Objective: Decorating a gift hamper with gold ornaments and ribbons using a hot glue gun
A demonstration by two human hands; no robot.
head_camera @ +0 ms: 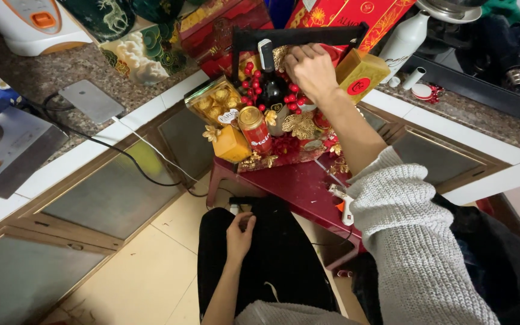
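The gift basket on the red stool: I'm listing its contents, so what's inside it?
Inside the gift basket: a dark bottle, red berries, a red can, a clear box of gold-wrapped chocolates and gold leaves. The right hand covers whatever lies behind it.

sleeves: grey ribbed knit, pushed up | trousers: black | hands: bare
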